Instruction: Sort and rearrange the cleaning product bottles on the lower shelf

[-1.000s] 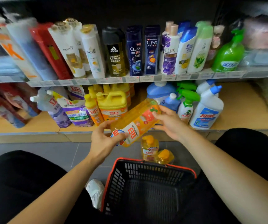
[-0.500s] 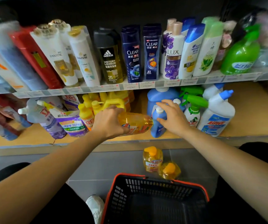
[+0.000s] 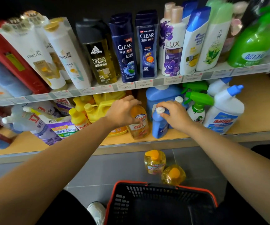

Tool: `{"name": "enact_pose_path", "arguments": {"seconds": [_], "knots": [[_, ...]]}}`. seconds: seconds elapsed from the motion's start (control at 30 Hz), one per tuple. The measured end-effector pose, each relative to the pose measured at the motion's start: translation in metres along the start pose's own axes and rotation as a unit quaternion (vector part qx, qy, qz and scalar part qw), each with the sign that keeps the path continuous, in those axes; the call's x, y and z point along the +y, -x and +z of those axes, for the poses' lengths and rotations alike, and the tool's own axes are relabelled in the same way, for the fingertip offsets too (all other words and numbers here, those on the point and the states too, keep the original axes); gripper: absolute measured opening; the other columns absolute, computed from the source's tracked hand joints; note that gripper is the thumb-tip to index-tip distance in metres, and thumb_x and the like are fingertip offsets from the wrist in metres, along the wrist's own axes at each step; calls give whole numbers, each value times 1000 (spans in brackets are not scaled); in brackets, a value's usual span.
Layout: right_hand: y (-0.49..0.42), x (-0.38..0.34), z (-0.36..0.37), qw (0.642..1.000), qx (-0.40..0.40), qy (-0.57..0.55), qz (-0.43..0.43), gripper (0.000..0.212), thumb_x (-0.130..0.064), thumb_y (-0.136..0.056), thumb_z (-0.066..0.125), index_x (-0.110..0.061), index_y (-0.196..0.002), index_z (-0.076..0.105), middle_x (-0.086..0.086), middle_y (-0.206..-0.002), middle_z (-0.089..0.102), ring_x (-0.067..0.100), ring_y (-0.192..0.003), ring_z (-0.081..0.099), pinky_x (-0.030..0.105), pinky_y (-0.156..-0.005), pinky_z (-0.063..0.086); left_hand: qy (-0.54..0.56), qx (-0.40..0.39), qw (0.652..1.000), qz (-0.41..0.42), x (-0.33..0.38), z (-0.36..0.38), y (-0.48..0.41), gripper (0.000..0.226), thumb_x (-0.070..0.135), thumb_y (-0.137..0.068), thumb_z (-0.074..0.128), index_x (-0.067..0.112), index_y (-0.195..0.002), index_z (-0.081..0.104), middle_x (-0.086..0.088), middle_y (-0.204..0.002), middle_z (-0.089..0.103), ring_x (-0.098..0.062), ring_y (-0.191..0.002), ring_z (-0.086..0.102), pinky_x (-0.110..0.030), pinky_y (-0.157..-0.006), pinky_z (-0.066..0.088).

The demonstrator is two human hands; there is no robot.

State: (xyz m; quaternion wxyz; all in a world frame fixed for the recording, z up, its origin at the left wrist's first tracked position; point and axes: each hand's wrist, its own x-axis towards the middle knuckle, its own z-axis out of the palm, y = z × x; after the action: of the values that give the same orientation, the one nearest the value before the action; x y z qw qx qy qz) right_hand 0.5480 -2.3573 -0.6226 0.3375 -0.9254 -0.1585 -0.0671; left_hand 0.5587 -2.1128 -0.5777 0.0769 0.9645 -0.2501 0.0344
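Half a second ago my left hand [image 3: 122, 112] held the orange detergent bottle [image 3: 140, 125] on its side at the shelf's mouth. Now the bottle stands upright on the lower shelf [image 3: 253, 111], its base near the front edge. It sits between the yellow jug [image 3: 101, 109] on its left and the small blue bottle [image 3: 159, 125] on its right, just beside the latter. A second ago I had it in both hands above the basket [image 3: 147, 184]. The view has also pushed in closer to the shelf.

My left hand comes down over the top of the orange bottle, fingers curled round its cap and shoulder in a grip, forearm stretched forward from the lower left. My right hand [image 3: 175, 115] has stayed on the small blue bottle. Its thumb and fingers are curled round the white cap, pinching it, with the wrist bent slightly inward. That bottle stands in front of the big blue jug [image 3: 161, 95].

Two more orange bottles [image 3: 154, 161] remain on the floor tiles, between the shelf front and the basket rim, one touching the other.
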Motion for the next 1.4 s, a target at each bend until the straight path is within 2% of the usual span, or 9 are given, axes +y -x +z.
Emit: {"name": "enact_pose_path", "arguments": {"seconds": [0.2,0.63,0.87,0.97,1.07,1.13,1.23,1.3,1.4], "knots": [[-2,-1,1,1000,-2,-11,8,28,-6,-86,72,-11,-113,69,10,-109,69,31,-107,58,49,-92,46,42,84,994,51,-8,12,16,90,29,-70,92,12,-147,48,-11,-141,53,-29,-126,52,-42,-99,52],[-6,-4,9,997,67,33,25,23,-12,-82,77,-6,-103,69,13,-100,67,32,-96,59,37,-77,41,-143,195,965,101,-28,33,18,87,42,-76,85,16,-150,47,-5,-156,47,-29,-131,53,-43,-96,43],[-2,-5,10,996,75,29,23,26,-12,-81,79,-6,-104,69,11,-100,68,30,-92,60,41,-79,47,-156,286,942,78,-19,57,28,59,32,-90,71,16,-145,54,-11,-148,54,-33,-128,54,-45,-97,44],[9,-2,6,996,85,4,25,31,-10,-80,80,-9,-109,69,5,-102,64,22,-84,58,37,-77,48,-54,271,958,75,-5,76,48,47,26,-89,75,13,-132,60,-13,-128,62,-31,-109,60,-42,-81,50],[27,-4,12,996,92,1,20,22,-17,-78,82,-15,-94,67,-8,-80,52,13,-67,50,34,-66,47,156,171,972,-42,10,96,67,38,27,-87,79,11,-118,65,-5,-108,67,-20,-94,63,-42,-73,57],[38,-5,22,999,21,-21,23,24,-26,-74,85,-21,-89,67,-12,-73,54,11,-63,53,32,-64,49,282,105,941,-154,17,109,72,45,27,-84,82,14,-123,63,-1,-113,69,-16,-99,64,-39,-84,57],[55,-4,39,988,-152,1,13,37,-42,-70,86,-30,-101,69,-16,-88,61,1,-75,57,27,-66,49,390,74,876,-274,20,121,71,62,22,-83,83,14,-138,54,-1,-131,64,-20,-113,62,-34,-94,53],[65,-2,51,969,-242,52,0,49,-45,-72,84,-30,-115,66,-15,-102,61,5,-87,58,27,-72,46,459,59,835,-297,20,125,68,71,14,-86,80,12,-148,45,-4,-140,60,-23,-121,59,-35,-100,51],[76,-1,68,945,-310,100,-3,50,-42,-77,81,-27,-122,64,-7,-120,62,14,-108,58,36,-92,49,506,24,817,-275,16,128,65,78,10,-91,74,18,-158,33,1,-151,51,-20,-129,54,-31,-101,49]]}}
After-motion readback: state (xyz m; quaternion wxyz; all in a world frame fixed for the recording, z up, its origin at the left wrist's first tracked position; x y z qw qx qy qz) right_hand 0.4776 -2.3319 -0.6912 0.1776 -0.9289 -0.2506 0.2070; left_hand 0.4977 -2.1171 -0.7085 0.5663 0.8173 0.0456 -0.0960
